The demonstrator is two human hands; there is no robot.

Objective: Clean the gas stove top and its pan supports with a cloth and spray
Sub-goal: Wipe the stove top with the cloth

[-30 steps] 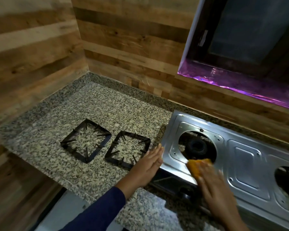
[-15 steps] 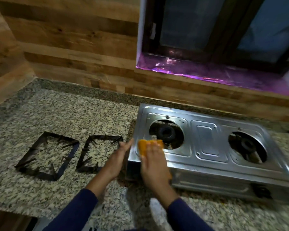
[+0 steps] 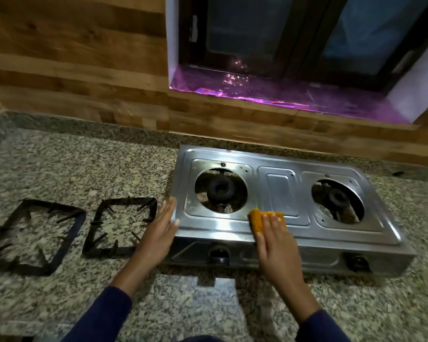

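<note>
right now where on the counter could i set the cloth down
Bare granite lies behind the two pan supports, up to the wooden wall. Another free patch runs along the counter's near edge, in front of the stove. It is crowded between the supports and the stove, where the left hand rests.

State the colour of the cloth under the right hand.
Orange cleaning cloth, seen in the head view.

The gas stove [image 3: 279, 193] stands on the counter [image 3: 84, 164], near the far wall. Two pan supports [image 3: 35, 236] [image 3: 120, 227] lie side by side on the counter, left of the stove.
</note>
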